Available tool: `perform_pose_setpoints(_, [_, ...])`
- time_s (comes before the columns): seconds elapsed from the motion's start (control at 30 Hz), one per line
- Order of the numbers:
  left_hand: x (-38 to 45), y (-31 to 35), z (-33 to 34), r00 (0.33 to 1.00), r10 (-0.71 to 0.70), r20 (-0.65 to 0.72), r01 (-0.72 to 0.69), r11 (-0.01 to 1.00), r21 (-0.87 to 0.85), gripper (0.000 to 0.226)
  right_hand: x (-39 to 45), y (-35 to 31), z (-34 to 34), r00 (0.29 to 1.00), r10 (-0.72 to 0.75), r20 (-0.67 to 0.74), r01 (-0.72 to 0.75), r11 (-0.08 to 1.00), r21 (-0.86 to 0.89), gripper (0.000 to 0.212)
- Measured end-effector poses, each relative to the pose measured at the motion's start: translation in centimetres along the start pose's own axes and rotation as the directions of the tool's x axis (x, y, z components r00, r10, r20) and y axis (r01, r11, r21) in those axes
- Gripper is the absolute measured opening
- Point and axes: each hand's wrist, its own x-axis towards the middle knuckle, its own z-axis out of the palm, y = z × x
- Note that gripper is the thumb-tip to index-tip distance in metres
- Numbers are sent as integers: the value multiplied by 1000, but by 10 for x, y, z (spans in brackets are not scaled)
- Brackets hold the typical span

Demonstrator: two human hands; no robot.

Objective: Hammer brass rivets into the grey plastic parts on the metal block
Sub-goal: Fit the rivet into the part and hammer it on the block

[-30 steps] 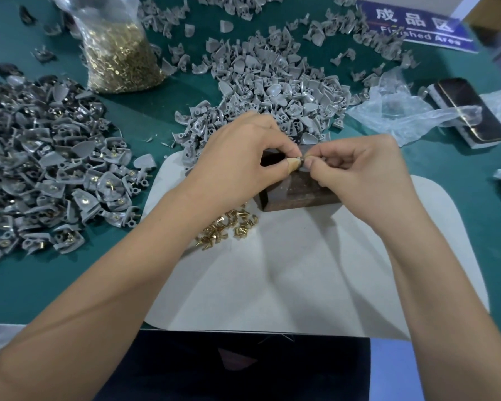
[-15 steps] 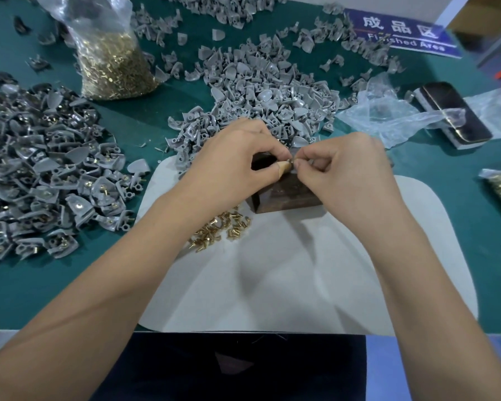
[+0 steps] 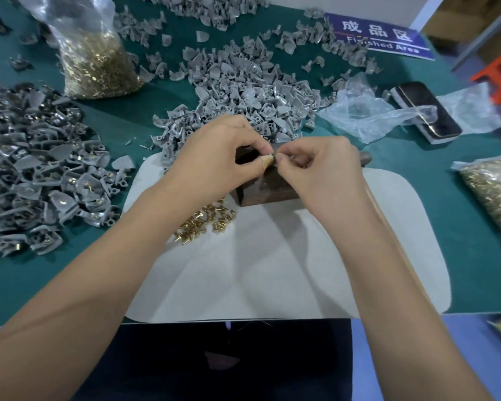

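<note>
While a heap of grey plastic parts (image 3: 243, 91) covers the green table (image 3: 41, 282), the dark metal block (image 3: 268, 189) sits on a white mat (image 3: 272, 270); left hand (image 3: 214, 157) and right hand (image 3: 327, 175) pinch a small part, barely visible, above it, beside loose brass rivets (image 3: 206, 224).

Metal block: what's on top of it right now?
Both hands, left hand and right hand, pinch a small grey part over the block. The hands cover its top.
</note>
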Motion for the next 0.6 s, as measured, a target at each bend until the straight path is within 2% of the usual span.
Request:
perform_pose_setpoints(0.1, [0,1,-1,1000,7,2,-7,1000,14,11,-5,2,-6,1000,9,7,-8,1000,-24,13])
perform_pose_setpoints(0.17, [0,0,-1,1000,8,9,-8,1000,17,10,-8,11,-17,995,38,-94,-47,994,-97,24])
perform_pose_setpoints(0.23, [0,-1,-1,1000,7,11,-7,1000,15,10,-13,29,-32,962,102,-254,-162,960,-229,29])
perform_pose_setpoints(0.3, [0,-1,-1,1000,8,12,-8,1000,15,10,-21,51,-45,924,221,-312,-328,879,-346,36])
perform_pose_setpoints(0.37, [1,-1,-1,1000,10,17,-10,1000,23,9,-32,69,-52,906,354,-232,-422,802,-423,42])
perform_pose_setpoints(0.4, [1,-1,-1,1000,11,19,-11,1000,29,9,-36,74,-52,905,395,-160,-424,801,-423,42])
perform_pose_setpoints(0.47, [1,-1,-1,1000,13,16,-14,999,44,10,-42,79,-52,920,390,-43,-375,842,-387,34])
perform_pose_setpoints(0.53, [0,-1,-1,1000,14,14,-15,999,47,10,-43,78,-52,937,348,-21,-324,848,-420,25])
perform_pose_setpoints(0.6, [0,-1,-1,1000,17,16,-17,999,41,11,-40,75,-55,937,348,-27,-316,815,-485,26])
